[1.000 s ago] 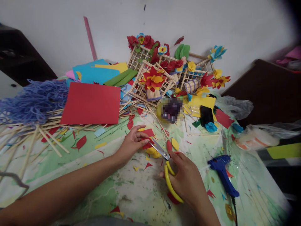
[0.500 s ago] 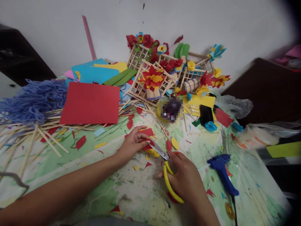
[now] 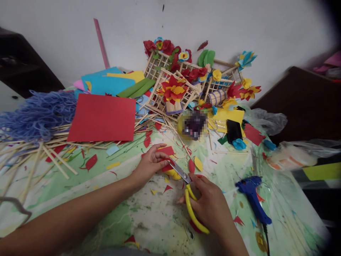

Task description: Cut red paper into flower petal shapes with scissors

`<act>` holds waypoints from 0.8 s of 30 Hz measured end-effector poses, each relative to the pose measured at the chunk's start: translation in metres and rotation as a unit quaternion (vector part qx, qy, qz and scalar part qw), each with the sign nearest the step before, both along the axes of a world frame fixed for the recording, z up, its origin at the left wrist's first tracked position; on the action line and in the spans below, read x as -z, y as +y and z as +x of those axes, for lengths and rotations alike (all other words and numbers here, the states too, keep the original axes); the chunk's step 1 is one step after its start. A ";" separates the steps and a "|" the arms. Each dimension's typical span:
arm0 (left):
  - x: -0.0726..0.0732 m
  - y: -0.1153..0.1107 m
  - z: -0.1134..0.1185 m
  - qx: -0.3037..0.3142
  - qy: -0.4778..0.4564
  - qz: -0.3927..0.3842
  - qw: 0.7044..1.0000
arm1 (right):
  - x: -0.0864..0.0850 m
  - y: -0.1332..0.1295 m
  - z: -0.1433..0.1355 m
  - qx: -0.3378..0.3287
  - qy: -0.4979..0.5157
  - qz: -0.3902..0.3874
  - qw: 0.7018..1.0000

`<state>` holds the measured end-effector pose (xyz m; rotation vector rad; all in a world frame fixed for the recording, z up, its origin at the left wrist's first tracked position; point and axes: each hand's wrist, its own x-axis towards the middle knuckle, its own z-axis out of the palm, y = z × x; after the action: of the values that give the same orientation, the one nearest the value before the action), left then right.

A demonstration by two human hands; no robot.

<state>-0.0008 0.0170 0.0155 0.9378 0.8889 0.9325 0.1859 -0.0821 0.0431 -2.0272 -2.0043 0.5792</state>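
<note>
My left hand [image 3: 156, 160] pinches a small piece of red paper [image 3: 167, 167] near the middle of the table. Yellow-handled scissors [image 3: 194, 208] are in my right hand [image 3: 206, 199], their blades nearly closed and pointing up and left. The blade tips meet the red paper at my left fingertips. Just beyond and below the paper, a yellow piece [image 3: 173, 174] lies on the table. Red and yellow petal shapes [image 3: 198, 163] are scattered to the right of it.
Stick frames with paper flowers [image 3: 173, 92] stand at the back. A red sheet [image 3: 102, 117], blue cord [image 3: 39, 113] and sticks lie left. A blue glue gun [image 3: 253, 199], black phone [image 3: 234, 131] and plastic bags [image 3: 290, 156] are right.
The blades have closed slightly on the red paper, and my right hand has shifted very slightly. My left hand keeps its pinch in nearly the same place.
</note>
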 end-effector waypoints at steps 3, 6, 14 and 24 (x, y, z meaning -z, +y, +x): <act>-0.001 0.000 0.000 0.000 0.000 0.001 1.000 | -0.001 -0.001 0.000 -0.002 0.010 0.001 1.000; -0.001 0.000 0.000 -0.001 0.004 0.006 1.000 | -0.001 -0.002 0.000 -0.004 0.018 0.004 1.000; -0.002 0.002 -0.002 0.003 0.003 0.013 1.000 | 0.001 -0.002 0.000 -0.001 0.040 -0.001 0.999; -0.001 0.007 -0.004 0.005 -0.012 0.014 1.000 | 0.002 -0.003 0.001 0.001 0.047 -0.004 0.999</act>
<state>-0.0045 0.0238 0.0162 0.9518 0.8531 0.9477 0.1873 -0.0847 0.0409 -1.9688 -1.9482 0.6690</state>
